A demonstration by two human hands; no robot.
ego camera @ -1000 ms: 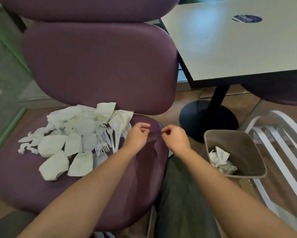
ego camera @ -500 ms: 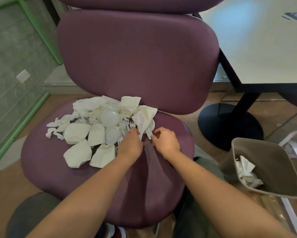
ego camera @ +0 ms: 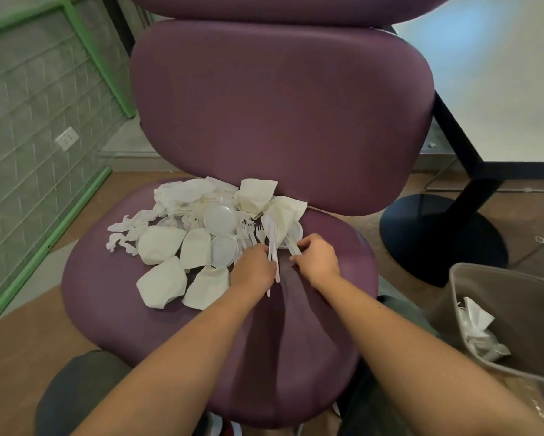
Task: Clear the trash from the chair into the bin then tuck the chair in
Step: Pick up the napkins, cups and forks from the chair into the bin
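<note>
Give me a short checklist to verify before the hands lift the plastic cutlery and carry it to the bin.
1. Left hand grips plastic cutlery: ok.
2. Right hand pinches a white utensil: ok.
3. Bin open and within reach at the right: ok.
4. Room left in the bin above the tissue: ok.
5. Nothing else tangled with the held cutlery: cannot tell.
6. Chair seat cleared of trash: not ok.

Soft, dim indoor light; the table [ego camera: 500, 89] top glares pale (upper right). Faint shadows on the chair [ego camera: 311, 309] seat. Wide-angle bending at edges; slight softness throughout.
</note>
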